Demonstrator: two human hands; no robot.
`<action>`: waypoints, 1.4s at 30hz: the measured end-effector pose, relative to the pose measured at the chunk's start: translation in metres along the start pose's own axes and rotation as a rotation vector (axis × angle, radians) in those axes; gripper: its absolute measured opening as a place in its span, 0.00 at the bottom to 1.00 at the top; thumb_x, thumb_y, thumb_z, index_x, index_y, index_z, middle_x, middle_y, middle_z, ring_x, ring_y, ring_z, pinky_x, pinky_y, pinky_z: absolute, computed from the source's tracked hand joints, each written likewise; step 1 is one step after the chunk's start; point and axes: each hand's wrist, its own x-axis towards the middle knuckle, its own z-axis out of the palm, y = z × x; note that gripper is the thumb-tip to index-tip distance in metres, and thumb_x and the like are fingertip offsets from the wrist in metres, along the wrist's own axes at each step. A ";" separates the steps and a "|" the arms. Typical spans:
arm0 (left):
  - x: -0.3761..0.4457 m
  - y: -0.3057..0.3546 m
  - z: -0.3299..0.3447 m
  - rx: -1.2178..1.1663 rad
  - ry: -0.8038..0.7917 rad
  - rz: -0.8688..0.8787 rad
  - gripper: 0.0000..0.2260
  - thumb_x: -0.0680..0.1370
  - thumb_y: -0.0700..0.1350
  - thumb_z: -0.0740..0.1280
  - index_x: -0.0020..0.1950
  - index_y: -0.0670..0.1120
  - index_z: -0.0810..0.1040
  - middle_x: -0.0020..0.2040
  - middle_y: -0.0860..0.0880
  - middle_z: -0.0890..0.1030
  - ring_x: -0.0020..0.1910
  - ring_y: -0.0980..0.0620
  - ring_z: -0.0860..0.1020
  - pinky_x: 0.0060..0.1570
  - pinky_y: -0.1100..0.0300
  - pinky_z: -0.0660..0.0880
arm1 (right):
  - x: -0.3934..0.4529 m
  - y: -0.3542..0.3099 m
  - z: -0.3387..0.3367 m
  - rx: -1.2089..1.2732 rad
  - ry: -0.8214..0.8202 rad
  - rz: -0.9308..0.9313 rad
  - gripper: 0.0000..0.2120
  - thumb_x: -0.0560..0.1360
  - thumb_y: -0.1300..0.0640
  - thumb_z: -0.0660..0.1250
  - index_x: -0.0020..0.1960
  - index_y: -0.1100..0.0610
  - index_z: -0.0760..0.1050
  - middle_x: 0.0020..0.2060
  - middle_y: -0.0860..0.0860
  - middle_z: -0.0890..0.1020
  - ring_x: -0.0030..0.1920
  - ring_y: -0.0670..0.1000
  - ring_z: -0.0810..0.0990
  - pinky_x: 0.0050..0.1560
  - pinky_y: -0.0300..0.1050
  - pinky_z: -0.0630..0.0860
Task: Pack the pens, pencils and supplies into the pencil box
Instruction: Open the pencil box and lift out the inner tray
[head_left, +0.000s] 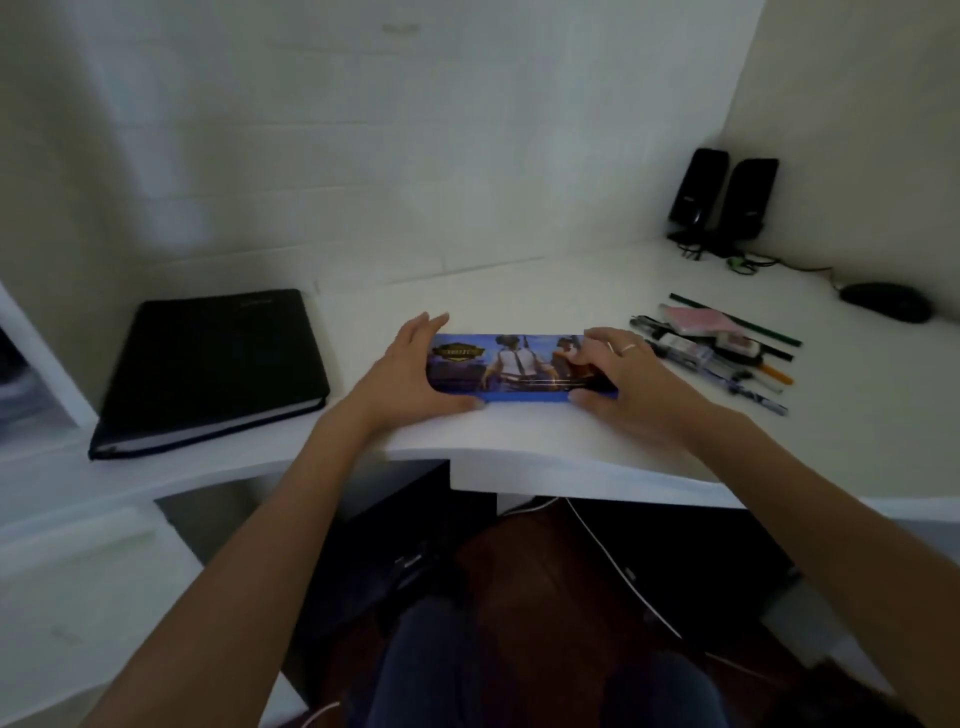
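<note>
— Starting nearest: what are the hands doing?

— Both grip one pencil box (519, 369), lid closed, lying flat on the white tabletop (545, 447) close to its near edge. The left hand (402, 376) clasps the box's left end, fingers (426, 325) extended together over the far side and thumb curled along the near edge. The right hand (623, 384) holds the right end, fingers (597, 345) bent down onto the lid, thumb against the near side, and one ring (628, 349) on a finger.

— Any writing on the box?

— Its lid carries a printed picture of a figure in a white shirt and tie, with a gold emblem at the left. The lettering in the emblem is too blurred to read.

— And the supplies?

— Right of the box, just beside the right hand, lies a cluster of pens and pencils (727, 358), with a pink packet (698, 319) on top. They overlap, so I cannot count them; two long dark green sticks (737, 321) lie at the far side.

— Further away?

— One black binder (213, 364) at the left, its cover text unreadable. Far right, one black mouse (885, 301), and in the corner two black speakers (722, 200).
</note>
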 end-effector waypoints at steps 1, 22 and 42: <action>0.000 0.000 -0.001 -0.023 -0.034 -0.023 0.50 0.57 0.66 0.74 0.73 0.56 0.56 0.73 0.51 0.64 0.68 0.52 0.69 0.69 0.49 0.66 | -0.003 0.000 0.000 0.071 -0.017 0.024 0.22 0.74 0.43 0.64 0.64 0.51 0.67 0.69 0.56 0.66 0.70 0.57 0.63 0.63 0.50 0.66; 0.015 -0.006 -0.003 -0.144 -0.023 -0.069 0.52 0.51 0.65 0.76 0.70 0.55 0.56 0.61 0.53 0.73 0.61 0.50 0.73 0.62 0.47 0.73 | 0.033 -0.002 -0.024 -0.079 0.255 -0.100 0.24 0.75 0.37 0.47 0.52 0.52 0.72 0.39 0.55 0.82 0.39 0.57 0.79 0.39 0.48 0.72; 0.012 0.001 0.003 0.211 -0.001 -0.045 0.40 0.66 0.71 0.63 0.73 0.58 0.54 0.75 0.53 0.60 0.76 0.52 0.54 0.74 0.40 0.45 | 0.121 0.031 0.006 0.015 0.194 0.259 0.19 0.79 0.51 0.57 0.69 0.52 0.68 0.69 0.56 0.67 0.67 0.59 0.65 0.65 0.56 0.66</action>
